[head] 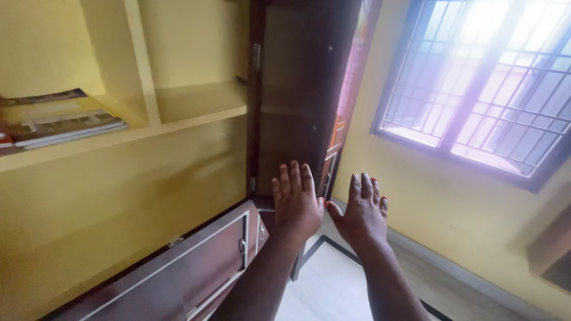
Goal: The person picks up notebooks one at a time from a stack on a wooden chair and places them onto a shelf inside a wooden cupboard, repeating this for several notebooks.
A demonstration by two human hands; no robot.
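Two hands are raised side by side in the near middle, backs toward the camera, holding nothing. The left hand (297,205) has its fingers straight and close together, and the right hand (363,211) is flat too, with the thumb standing out toward the left one; the two hands are just apart. Nearest them is the dark brown wardrobe door (297,89), which stands beyond the left hand's fingertips; whether the fingers touch it is hard to tell, since the picture is blurred there. Down to the left lies a brown cabinet door (196,267) with a pale border. Far left, a yellow wall shelf (178,122) carries a stack of books (59,125). A barred window (482,83) glows on the right.
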